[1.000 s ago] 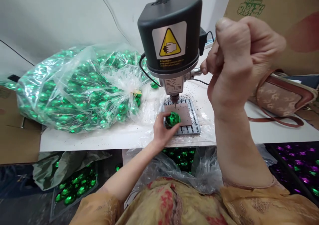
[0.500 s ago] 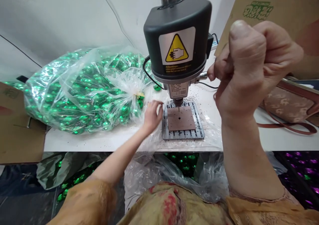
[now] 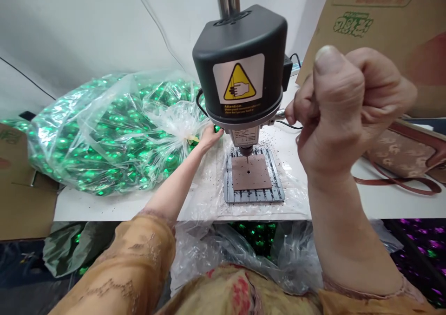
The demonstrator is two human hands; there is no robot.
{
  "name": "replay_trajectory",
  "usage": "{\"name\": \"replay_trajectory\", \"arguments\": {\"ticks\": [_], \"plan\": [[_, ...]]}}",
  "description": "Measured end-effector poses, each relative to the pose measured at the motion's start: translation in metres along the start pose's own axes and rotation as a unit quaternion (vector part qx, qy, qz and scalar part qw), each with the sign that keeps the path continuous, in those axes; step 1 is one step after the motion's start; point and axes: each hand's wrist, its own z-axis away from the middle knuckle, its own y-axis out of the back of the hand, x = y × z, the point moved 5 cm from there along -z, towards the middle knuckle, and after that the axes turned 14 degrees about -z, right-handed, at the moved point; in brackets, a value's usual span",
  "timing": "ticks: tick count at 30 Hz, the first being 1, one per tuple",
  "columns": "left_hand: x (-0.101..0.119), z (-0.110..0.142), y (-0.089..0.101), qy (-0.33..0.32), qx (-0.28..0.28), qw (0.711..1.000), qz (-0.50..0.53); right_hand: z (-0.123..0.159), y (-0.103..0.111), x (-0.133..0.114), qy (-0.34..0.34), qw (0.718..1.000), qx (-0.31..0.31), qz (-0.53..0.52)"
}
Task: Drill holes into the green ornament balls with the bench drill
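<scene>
A small black bench drill press point(image 3: 240, 64) with a yellow warning sticker stands before me. My right hand point(image 3: 344, 106) is closed in a fist on its metal feed handle point(image 3: 279, 115). The thin bit points down over a brown square board point(image 3: 256, 178) with a dark hole, lying on the slotted metal base point(image 3: 278, 192). My left hand point(image 3: 209, 138) reaches past the knot of the clear bag, thumb and fingers around a shiny green ball point(image 3: 217, 128); some fingers are hidden. Beside that arm lies the clear bag point(image 3: 104, 138) full of green balls.
Dark shavings dot the white table point(image 3: 139, 208). A brown-strapped patterned bag point(image 3: 404, 147) and a large cardboard box point(image 3: 383, 27) are at right; another cardboard box point(image 3: 24, 189) is at left. Below the edge, clear plastic point(image 3: 202, 245) surrounds more green balls point(image 3: 258, 236); purple ones point(image 3: 418, 240) show at right.
The green ball my left hand held over the board is gone from there. That hand went left, then forward to another green ball behind the bag's knot. My right hand stays on the handle.
</scene>
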Motion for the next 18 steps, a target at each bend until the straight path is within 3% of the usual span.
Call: {"name": "replay_trajectory", "arguments": {"ticks": [4,9,13,18], "plan": [[0.003,0.057,0.012,0.087,-0.102,0.984,0.116,0.000,-0.001,0.001,0.001,1.000,-0.010,-0.023],[0.021,0.125,0.017,0.062,-0.125,0.971,0.197,0.002,-0.001,-0.002,-0.008,0.999,-0.002,-0.031],[0.032,0.147,0.003,0.022,-0.102,0.981,0.166,0.004,0.000,-0.004,-0.034,0.999,-0.007,-0.006],[0.043,0.152,-0.013,-0.002,-0.130,0.988,0.088,0.003,0.002,-0.004,-0.025,0.999,-0.023,-0.002]]}}
